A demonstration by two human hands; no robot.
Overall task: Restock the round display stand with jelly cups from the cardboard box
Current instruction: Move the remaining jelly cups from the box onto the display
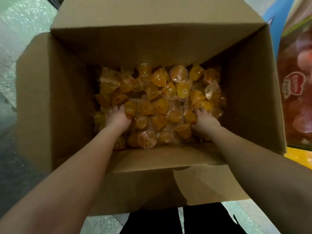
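Dozens of orange jelly cups (158, 105) lie heaped at the bottom of the open cardboard box (72, 92), tumbled at all angles, some on their sides and some showing their clear round lids. The box's flaps are folded outward, and the pile covers most of its floor, with only small patches of bare cardboard showing between the cups.

Both bare arms reach down into the box from the near edge. The left hand (118, 118) is sunk among the cups at the pile's left side, fingers curled around one or more cups just beyond its fingertips; how many it has cannot be told. The right hand (205, 121) is buried at the pile's right side, fingers bent over a cluster of cups in front of the knuckles, again with the count hidden. Between the two hands lies the loose middle of the heap. Beyond the right arm, outside the box, stands a reddish printed package (297, 92), blurred.
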